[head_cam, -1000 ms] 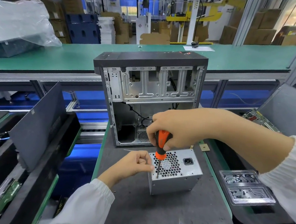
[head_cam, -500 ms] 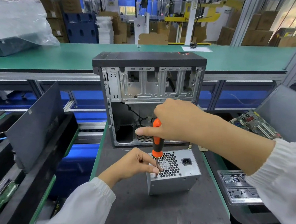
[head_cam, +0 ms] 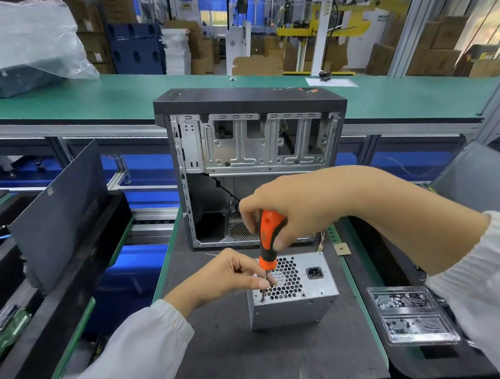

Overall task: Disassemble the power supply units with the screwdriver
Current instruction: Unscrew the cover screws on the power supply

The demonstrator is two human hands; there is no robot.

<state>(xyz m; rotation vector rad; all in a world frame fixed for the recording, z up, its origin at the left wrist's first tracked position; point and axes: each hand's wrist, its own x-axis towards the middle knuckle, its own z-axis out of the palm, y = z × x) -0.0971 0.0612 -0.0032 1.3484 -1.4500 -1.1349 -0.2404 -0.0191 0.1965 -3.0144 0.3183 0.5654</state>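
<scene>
Scene brightly and evenly lit from overhead; daylight enters through glazing at upper right, where the view washes out. Shadows soft and faint beneath the power supply unit (head_cam: 292,291) on the dark mat (head_cam: 272,353). Mild glare on the clear plastic tray (head_cam: 413,315). Wide-angle distortion bows the green bench (head_cam: 98,98) edge and upright posts. Foreground sharp; sleeves at frame edges slightly soft.

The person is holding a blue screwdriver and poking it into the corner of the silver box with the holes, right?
Nearly. The head view shows the screwdriver has an orange and black handle, not blue. The right hand grips it, and its tip does sit at the near left corner of the silver power supply unit, while the left hand pinches the shaft.
</scene>
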